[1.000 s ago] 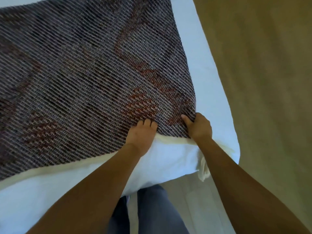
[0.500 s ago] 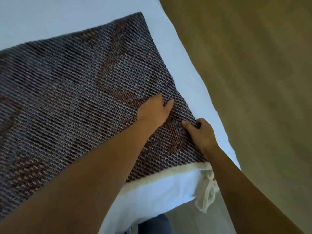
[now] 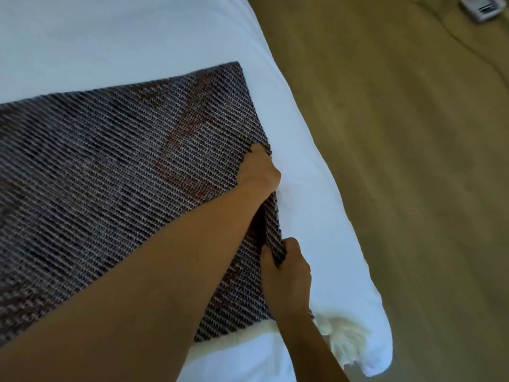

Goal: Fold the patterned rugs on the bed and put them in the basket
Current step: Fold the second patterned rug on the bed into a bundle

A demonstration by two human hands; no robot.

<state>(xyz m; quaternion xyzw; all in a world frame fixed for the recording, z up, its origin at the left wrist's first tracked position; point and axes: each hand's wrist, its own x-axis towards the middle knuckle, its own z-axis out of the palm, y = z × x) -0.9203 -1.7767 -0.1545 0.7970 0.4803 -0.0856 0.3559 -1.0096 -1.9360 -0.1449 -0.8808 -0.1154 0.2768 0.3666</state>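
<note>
Regrip of rug (image 3: 110, 175) edge: now pinched farther up by left hand (image 3: 259, 169), near corner by right hand (image 3: 289, 268); ready to fold.

Coarse woven matt rug (image 3: 110, 175) on smooth white bedsheet (image 3: 137, 37)

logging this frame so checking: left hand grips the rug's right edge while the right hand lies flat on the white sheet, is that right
Not quite. The left hand does grip the patterned rug at its right edge, but the right hand is not flat on the white sheet: it pinches that same edge, nearer the person. The head view shows this.
</note>
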